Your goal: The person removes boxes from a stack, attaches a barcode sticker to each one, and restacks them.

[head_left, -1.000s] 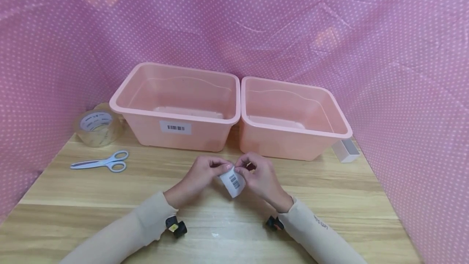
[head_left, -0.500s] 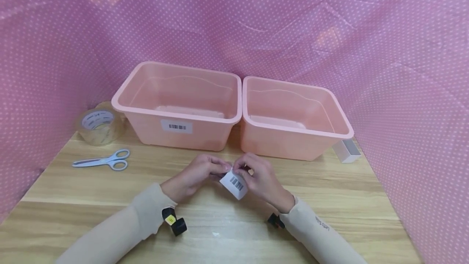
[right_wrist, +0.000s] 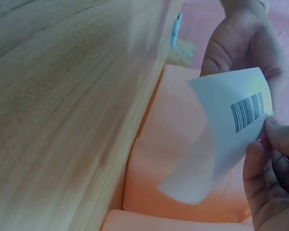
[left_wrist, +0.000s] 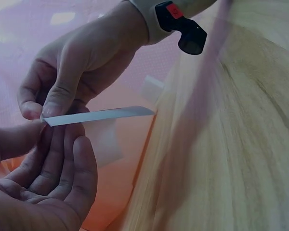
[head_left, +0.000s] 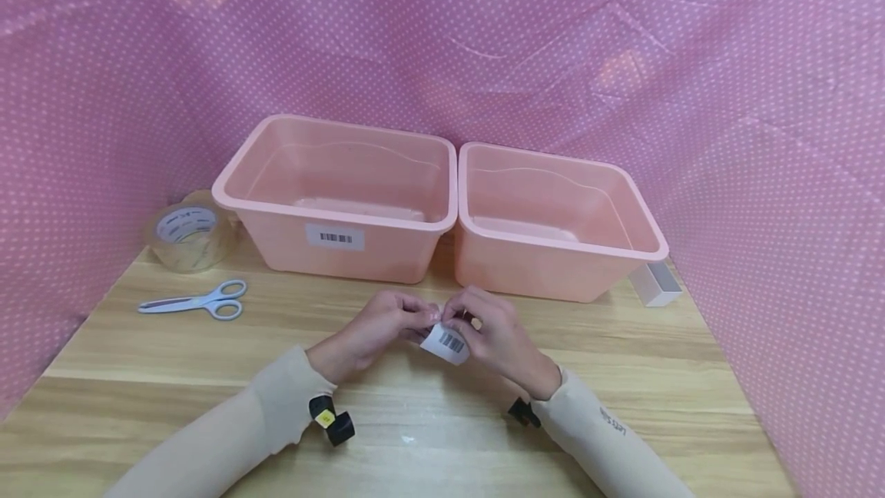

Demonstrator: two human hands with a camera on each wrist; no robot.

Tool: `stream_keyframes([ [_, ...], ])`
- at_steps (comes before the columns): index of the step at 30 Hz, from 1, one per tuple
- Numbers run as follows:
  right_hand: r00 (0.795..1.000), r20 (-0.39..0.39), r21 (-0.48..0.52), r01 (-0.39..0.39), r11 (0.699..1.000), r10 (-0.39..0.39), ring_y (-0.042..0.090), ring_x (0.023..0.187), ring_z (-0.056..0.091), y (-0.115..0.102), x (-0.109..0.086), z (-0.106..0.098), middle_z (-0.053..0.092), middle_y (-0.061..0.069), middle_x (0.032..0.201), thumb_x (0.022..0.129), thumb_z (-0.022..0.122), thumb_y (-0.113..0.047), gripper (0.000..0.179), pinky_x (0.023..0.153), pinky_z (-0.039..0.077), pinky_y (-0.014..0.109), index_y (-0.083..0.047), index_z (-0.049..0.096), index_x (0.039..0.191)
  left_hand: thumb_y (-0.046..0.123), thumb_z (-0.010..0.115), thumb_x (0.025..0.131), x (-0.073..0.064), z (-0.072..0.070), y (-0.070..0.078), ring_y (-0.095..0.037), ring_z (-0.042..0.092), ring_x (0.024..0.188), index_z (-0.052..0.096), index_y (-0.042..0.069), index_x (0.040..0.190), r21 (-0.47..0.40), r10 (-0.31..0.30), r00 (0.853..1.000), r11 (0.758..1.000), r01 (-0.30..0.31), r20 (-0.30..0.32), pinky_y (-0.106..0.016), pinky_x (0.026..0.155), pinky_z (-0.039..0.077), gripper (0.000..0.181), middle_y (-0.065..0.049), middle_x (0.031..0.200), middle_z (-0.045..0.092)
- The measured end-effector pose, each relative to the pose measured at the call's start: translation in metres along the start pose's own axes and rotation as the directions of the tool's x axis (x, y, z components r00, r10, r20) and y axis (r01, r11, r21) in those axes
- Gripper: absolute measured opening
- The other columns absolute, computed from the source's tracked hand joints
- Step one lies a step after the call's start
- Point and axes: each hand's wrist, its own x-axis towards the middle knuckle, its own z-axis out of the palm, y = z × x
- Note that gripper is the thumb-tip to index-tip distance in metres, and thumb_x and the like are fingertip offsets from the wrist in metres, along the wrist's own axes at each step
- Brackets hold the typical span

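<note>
A white barcode label (head_left: 445, 342) is held up in front of the two bins, its printed side toward the head camera. My left hand (head_left: 373, 329) pinches its upper corner between thumb and index finger. Right beside it, my right hand (head_left: 494, 333) also pinches the label's edge, the fingertips nearly meeting. In the right wrist view the barcode label (right_wrist: 238, 103) curves, and a paler, see-through-looking part hangs below it; whether that is a separate layer I cannot tell. The left wrist view shows the label (left_wrist: 101, 115) almost edge-on.
Two pink bins stand side by side behind the hands. The left bin (head_left: 276, 244) carries a stuck-on barcode label (head_left: 335, 237); the right bin (head_left: 525, 271) shows a plain front. Clear tape (head_left: 193, 244) and blue scissors (head_left: 200, 302) lie left; a small white box (head_left: 654, 284) sits right.
The label's free end has swung upward and slightly right between the pinching fingers. Both hands have stayed at nearly the same spot, with small finger shifts.
</note>
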Motion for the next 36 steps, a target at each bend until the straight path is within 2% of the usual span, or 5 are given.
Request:
stream_keyframes([
  [4, 1.000, 0.009, 0.002, 0.018, 1.000, -0.018, 0.015, 0.087, 0.070, -0.001, 0.000, 0.000, 0.070, 0.001, 0.091, 0.081, 0.074, 0.012, 0.025, 0.078, 0.059, 0.018, -0.009, 0.066, 0.089, 0.008, 0.067, 0.093, 0.000, 0.002, -0.001, -0.013, 0.071, 0.082, 0.067, -0.015, 0.113, 0.024, 0.006, 1.000, 1.000, -0.005, -0.017, -0.029, 0.078, 0.061, 0.031, -0.011, 0.102, 0.075],
  [7, 0.999, 0.019, 0.005, 0.035, 0.999, -0.035, 0.014, 0.086, 0.069, 0.000, 0.000, 0.000, 0.069, 0.002, 0.091, 0.080, 0.073, 0.014, 0.026, 0.078, 0.059, 0.018, -0.009, 0.065, 0.089, 0.009, 0.066, 0.094, -0.001, 0.003, 0.000, -0.013, 0.070, 0.081, 0.069, -0.010, 0.110, 0.134, 0.020, 0.998, 0.991, -0.011, -0.061, -0.030, 0.077, 0.062, 0.024, -0.015, 0.101, 0.076],
  [14, 0.999, 0.035, 0.018, 0.006, 1.000, -0.007, 0.013, 0.083, 0.069, 0.000, -0.001, -0.002, 0.070, 0.004, 0.089, 0.085, 0.073, 0.007, 0.019, 0.075, 0.058, 0.015, -0.009, 0.064, 0.092, 0.009, 0.067, 0.095, -0.001, 0.002, 0.005, -0.014, 0.067, 0.079, 0.073, 0.000, 0.101, 0.367, 0.068, 0.987, 0.930, -0.010, -0.145, -0.031, 0.074, 0.059, 0.012, -0.011, 0.096, 0.075],
  [27, 0.990, 0.031, 0.101, -0.141, 0.985, 0.138, 0.011, 0.084, 0.068, -0.002, -0.003, -0.009, 0.070, 0.003, 0.088, 0.088, 0.074, -0.001, 0.015, 0.075, 0.061, 0.024, -0.009, 0.064, 0.094, 0.002, 0.072, 0.087, -0.001, -0.004, 0.008, -0.016, 0.066, 0.083, 0.068, -0.008, 0.100, 0.267, 0.074, 0.994, 0.962, -0.049, -0.086, -0.046, 0.079, 0.063, 0.017, -0.017, 0.097, 0.072],
  [36, 0.957, 0.041, 0.317, -0.286, 0.904, 0.288, 0.010, 0.081, 0.064, -0.005, 0.000, -0.015, 0.069, 0.013, 0.087, 0.091, 0.070, 0.002, 0.007, 0.071, 0.061, 0.025, -0.001, 0.064, 0.092, -0.002, 0.070, 0.085, 0.002, -0.006, 0.008, -0.015, 0.064, 0.079, 0.069, -0.007, 0.096, 0.332, 0.082, 0.992, 0.942, -0.047, -0.091, -0.039, 0.074, 0.062, 0.012, -0.016, 0.092, 0.072],
])
